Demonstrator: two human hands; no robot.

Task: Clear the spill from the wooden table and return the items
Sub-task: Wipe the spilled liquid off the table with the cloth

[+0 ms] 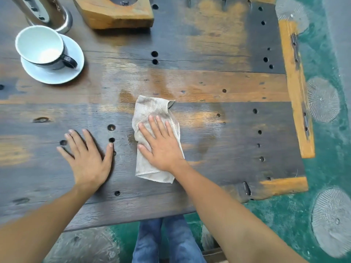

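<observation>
Pressing flat on a crumpled beige cloth (152,118) with the right hand (161,145), fingers straight and spread, palm over the lower half of the fabric. Resting beside it, the left hand (89,154), also splayed flat, holding nothing, bracing on the bare boards of the wooden table (228,44) and just clear of the cloth's left edge. Long axis of the cloth running away from the body, near end by the right wrist, far end bunched into a small fold beyond the fingertips. Just past that far end, and spreading to the right of it, a paler damp sheen (171,82) across the planks, seemingly the spill or its wiped trace; exact limits hard to tell against the worn finish and the blur. So the wet patch lies forward and slightly right of the right hand, nearer to it than to the left, which points to a push straight ahead along the cloth's own length as the likely stroke. Far left and well apart from both hands, 1 white cup (39,44) tipped on its saucer (74,61), dark handle toward the near right, apparently empty. Behind it a steel cylinder (62,19), and to its right a wooden block (117,16) with a round cut-out, both partly cropped at the top edge. Judging from this, wiping under way and not yet finished, returning of items not begun.
</observation>
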